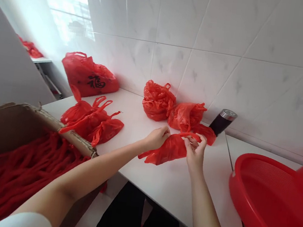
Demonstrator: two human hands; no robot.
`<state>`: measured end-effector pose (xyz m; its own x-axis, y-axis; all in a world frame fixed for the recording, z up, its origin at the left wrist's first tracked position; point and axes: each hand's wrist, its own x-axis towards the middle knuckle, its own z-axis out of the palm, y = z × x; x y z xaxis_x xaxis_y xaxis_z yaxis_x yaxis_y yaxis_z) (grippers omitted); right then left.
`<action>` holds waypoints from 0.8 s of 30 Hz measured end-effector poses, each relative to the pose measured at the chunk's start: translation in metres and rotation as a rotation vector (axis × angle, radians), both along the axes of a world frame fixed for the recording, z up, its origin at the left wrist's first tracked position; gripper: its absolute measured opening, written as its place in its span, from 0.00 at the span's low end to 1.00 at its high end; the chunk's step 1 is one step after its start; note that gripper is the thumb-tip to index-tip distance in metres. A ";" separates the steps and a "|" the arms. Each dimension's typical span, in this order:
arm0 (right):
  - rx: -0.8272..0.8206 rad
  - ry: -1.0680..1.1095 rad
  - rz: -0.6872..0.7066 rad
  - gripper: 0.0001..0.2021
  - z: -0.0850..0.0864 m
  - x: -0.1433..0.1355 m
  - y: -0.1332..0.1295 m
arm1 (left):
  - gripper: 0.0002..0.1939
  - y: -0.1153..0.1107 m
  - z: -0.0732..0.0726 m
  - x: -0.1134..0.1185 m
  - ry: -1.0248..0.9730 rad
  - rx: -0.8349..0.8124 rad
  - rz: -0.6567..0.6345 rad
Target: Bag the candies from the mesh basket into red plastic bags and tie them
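A red plastic bag point(168, 151) lies on the white table point(156, 181) near its front edge. My left hand point(158, 137) is closed on the bag's upper left part, fingers pinched together. At the bag's upper right, my right hand point(195, 147) pinches a strip of its red plastic between thumb and fingers. Just behind the hands sit two bunched red bags, a rounder one point(158, 101) and another point(185, 116) with loose plastic beside it. What the held bag contains is hidden.
Tied red bags point(95, 119) lie at the left, before a large printed red bag point(89, 75). A cardboard box point(2, 120) of red strands stands front left. A dark flask point(223, 122) is near the tiled wall; a red plastic basket point(256, 205) is at right.
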<state>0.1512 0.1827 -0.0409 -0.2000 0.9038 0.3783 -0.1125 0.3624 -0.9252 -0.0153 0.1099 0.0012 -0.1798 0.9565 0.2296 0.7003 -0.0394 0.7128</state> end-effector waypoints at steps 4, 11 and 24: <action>0.066 -0.350 0.074 0.40 -0.003 -0.016 -0.026 | 0.14 -0.013 -0.006 -0.011 -0.096 -0.009 0.162; 0.069 -0.178 0.003 0.35 -0.012 -0.038 -0.027 | 0.17 -0.042 -0.006 -0.040 -0.064 -0.112 0.006; -0.020 -0.210 0.130 0.15 -0.009 -0.070 -0.056 | 0.11 -0.064 -0.012 -0.055 0.186 -0.037 0.055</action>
<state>0.0812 0.1262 -0.0500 -0.3878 0.8720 0.2988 0.0384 0.3392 -0.9399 -0.0702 0.0459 -0.0110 -0.1901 0.9547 0.2289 0.8202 0.0264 0.5714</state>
